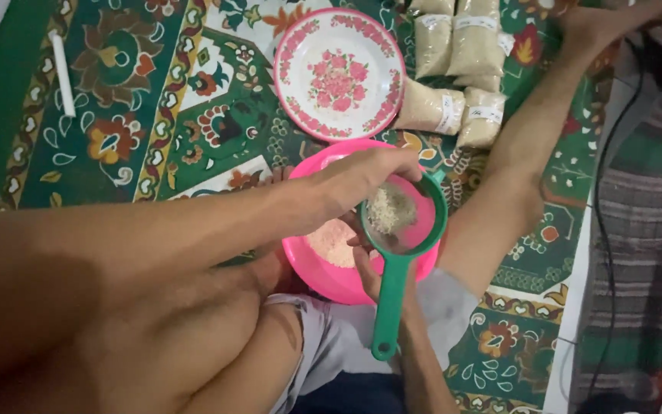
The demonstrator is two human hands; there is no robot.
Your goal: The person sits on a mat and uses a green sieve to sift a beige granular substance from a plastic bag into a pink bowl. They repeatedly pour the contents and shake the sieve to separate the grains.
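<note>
Green sieve point(397, 230), coarse grain inside; right hand point(369, 270) fingers grip handle; left hand point(362, 178) fingers pinch rim.

Clear grain bags point(453, 69) w/ white labels point(449, 113), top centre, on carpet.

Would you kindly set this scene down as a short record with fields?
left hand: over the green sieve, fingertips at the grains in it
right hand: holds the sieve by its handle, from below
under the sieve: pink bowl with pale grains inside
beyond the bowl: flowered plate; bags of grain beside it
floor: patterned rug
</note>
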